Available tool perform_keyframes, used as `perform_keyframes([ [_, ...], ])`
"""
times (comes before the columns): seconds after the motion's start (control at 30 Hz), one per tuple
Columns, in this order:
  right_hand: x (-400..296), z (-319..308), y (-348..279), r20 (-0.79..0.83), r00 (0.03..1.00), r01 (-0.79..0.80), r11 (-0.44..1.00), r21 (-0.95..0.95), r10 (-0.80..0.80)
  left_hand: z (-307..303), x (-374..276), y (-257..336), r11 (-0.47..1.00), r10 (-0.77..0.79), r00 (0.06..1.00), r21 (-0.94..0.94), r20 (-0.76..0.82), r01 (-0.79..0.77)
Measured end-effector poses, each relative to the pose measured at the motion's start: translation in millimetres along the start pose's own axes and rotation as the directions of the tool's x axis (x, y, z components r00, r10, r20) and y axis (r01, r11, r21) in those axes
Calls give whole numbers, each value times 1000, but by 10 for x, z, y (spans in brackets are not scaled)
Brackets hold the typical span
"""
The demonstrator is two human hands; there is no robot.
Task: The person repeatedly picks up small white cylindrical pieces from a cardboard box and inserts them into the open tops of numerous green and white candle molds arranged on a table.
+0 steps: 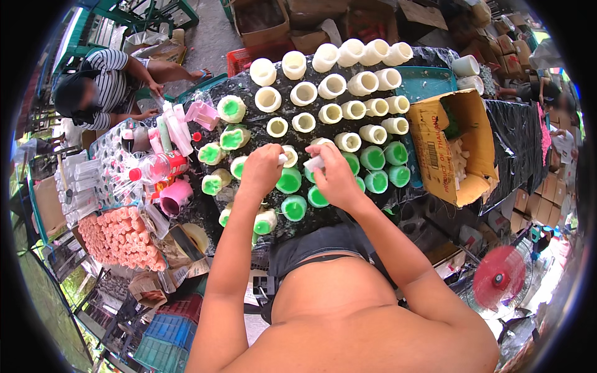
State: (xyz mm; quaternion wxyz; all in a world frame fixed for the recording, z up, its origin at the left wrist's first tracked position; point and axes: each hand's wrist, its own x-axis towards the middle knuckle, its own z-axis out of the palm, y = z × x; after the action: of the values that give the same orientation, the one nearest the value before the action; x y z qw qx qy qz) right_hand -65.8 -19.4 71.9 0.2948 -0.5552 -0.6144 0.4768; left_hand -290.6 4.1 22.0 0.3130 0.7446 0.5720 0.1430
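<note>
My left hand is closed on a small white piece that shows at its fingertips. In my right hand, thumb and fingers pinch another pale block. Between the hands stands a cream wax cup. Just below them are green-filled wax cups, several with a wick or thread at the rim. Farther back, rows of hollow cream wax cups stand on the black-covered table. Lumpier cream cups with green inside stand to the left.
An open cardboard box holding pale pieces sits on the right. To the left are a plastic bottle, a pink cup and peach-coloured wax pieces. A person sits at the far left; a red fan stands at right.
</note>
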Motion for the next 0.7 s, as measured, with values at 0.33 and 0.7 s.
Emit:
perform_keyframes([
  [0.33, 194, 531, 260, -48, 949, 298, 934, -197, -312, -107, 174, -120, 945, -234, 966, -207, 108, 252],
  [0.7, 155, 603, 484, -52, 919, 314, 806, -502, -391, -64, 164, -130, 912, -282, 951, -273, 124, 306],
])
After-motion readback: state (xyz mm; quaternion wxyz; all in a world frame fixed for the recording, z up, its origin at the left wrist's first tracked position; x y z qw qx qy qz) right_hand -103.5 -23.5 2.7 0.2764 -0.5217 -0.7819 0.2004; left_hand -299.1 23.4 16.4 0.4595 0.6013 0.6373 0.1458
